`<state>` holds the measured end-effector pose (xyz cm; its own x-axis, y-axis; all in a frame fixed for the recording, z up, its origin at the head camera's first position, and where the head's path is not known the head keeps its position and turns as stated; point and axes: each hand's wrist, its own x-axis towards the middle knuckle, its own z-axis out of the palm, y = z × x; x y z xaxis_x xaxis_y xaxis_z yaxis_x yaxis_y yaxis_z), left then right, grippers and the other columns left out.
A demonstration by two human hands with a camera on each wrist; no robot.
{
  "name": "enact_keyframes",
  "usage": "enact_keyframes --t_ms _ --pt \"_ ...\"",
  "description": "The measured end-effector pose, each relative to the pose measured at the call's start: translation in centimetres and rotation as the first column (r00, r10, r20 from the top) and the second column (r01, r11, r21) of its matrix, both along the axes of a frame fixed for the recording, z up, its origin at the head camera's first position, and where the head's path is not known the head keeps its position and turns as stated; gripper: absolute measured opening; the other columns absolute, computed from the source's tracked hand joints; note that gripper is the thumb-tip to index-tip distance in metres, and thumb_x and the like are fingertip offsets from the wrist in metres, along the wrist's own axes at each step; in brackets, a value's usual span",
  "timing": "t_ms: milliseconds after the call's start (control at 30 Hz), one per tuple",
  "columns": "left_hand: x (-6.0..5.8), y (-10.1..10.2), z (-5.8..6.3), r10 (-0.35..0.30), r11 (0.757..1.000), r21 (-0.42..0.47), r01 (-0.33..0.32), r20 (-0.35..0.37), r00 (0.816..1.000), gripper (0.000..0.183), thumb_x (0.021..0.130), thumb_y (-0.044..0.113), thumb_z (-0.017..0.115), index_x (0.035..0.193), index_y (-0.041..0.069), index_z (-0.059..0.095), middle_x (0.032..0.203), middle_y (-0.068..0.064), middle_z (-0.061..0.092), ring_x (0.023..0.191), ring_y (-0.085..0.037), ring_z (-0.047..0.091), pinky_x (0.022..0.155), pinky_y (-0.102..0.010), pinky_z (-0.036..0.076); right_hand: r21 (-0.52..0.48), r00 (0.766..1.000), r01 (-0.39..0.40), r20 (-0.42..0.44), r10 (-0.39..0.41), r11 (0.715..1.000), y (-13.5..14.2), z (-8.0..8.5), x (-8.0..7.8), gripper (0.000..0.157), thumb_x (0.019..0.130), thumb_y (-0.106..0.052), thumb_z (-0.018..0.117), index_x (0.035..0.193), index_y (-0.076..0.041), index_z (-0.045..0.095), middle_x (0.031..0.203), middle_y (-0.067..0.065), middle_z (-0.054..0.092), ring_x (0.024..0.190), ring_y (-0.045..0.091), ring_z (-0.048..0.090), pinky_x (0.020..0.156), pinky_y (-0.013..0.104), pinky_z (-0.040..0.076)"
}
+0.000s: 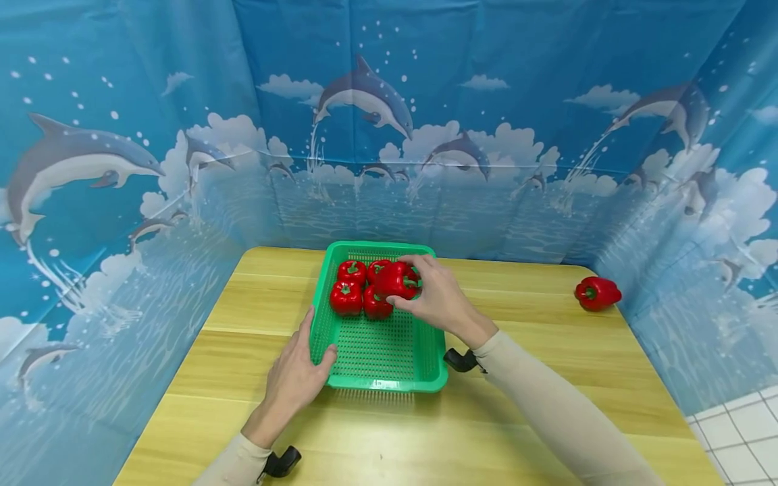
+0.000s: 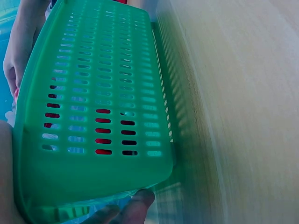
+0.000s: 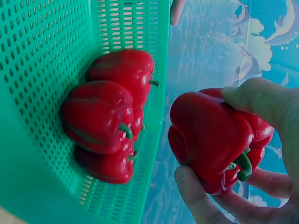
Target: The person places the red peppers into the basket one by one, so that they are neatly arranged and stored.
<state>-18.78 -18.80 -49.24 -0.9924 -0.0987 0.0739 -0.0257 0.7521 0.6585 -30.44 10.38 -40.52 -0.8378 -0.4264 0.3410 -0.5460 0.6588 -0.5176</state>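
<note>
My right hand [image 1: 439, 297] grips a red bell pepper [image 1: 394, 279] with a green stem, thumb on one side and fingers on the other. It is held up over the right part of a green perforated basket [image 1: 430, 386]. In the right wrist view, this bell pepper [image 3: 210, 135] is clear of the basket wall. Several other red bell peppers [image 1: 346, 299] stand together inside the basket's far left part, stems up. My left hand [image 1: 298, 374] holds the basket's left side, thumb over the rim and fingers along the outer wall.
One more red bell pepper [image 1: 598, 293] lies on its side at the far right of the wooden table [image 1: 523, 418]. A blue curtain with dolphins [image 1: 389, 196] hangs around the table's back and sides. White tiles [image 1: 744, 432] show at the lower right.
</note>
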Motion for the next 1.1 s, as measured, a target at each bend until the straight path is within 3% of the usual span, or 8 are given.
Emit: enact_keyframes --t_ms 167,433,767,933,1100 --pt "-0.1 -0.1 -0.1 0.0 1.0 -0.006 0.0 -0.003 1.0 0.095 0.112 0.042 0.074 0.189 0.024 0.021 0.176 -0.028 0.055 0.105 -0.051 0.079 0.052 -0.038 0.047 -0.001 0.998 -0.058 0.017 0.058 0.998 -0.8 0.2 0.1 0.079 0.096 -0.037 0.098 0.161 -0.007 0.064 0.15 0.016 0.075 0.12 0.032 0.078 0.095 0.049 0.072" --pt "0.1 0.0 0.1 -0.001 1.0 -0.021 0.001 -0.009 1.0 0.093 0.112 0.042 0.073 0.188 0.023 0.022 0.173 -0.029 0.058 0.111 -0.054 0.08 0.058 -0.04 0.054 0.013 0.991 -0.122 0.056 0.121 0.992 -2.2 0.1 0.3 0.076 0.095 -0.039 0.099 0.157 -0.007 0.067 0.144 0.014 0.077 0.121 0.03 0.077 0.096 0.045 0.072" --pt "0.3 -0.1 0.4 -0.012 0.999 -0.036 0.012 -0.007 1.0 0.092 0.113 0.04 0.072 0.188 0.021 0.022 0.17 -0.029 0.06 0.113 -0.055 0.08 0.064 -0.048 0.061 0.086 0.986 -0.145 0.092 0.137 0.986 -3.9 0.0 0.7 0.078 0.093 -0.044 0.099 0.157 -0.013 0.069 0.146 0.011 0.076 0.123 0.029 0.077 0.098 0.047 0.07" --pt "0.4 -0.1 0.4 -0.01 0.999 -0.038 0.01 -0.003 1.0 0.093 0.113 0.039 0.072 0.188 0.021 0.022 0.17 -0.029 0.06 0.108 -0.052 0.08 0.061 -0.044 0.059 0.113 0.981 -0.168 0.114 0.155 0.979 -4.7 -0.3 0.9 0.077 0.094 -0.044 0.099 0.157 -0.014 0.068 0.148 0.013 0.075 0.126 0.029 0.077 0.101 0.05 0.069" --pt "0.4 0.0 0.4 -0.009 0.999 -0.035 0.009 0.0 1.0 0.093 0.113 0.039 0.073 0.188 0.02 0.022 0.17 -0.03 0.06 0.102 -0.048 0.081 0.058 -0.04 0.056 0.141 0.977 -0.191 0.12 0.175 0.971 -5.4 -0.9 0.9 0.076 0.094 -0.043 0.099 0.156 -0.013 0.068 0.141 0.009 0.078 0.117 0.023 0.075 0.094 0.043 0.069"
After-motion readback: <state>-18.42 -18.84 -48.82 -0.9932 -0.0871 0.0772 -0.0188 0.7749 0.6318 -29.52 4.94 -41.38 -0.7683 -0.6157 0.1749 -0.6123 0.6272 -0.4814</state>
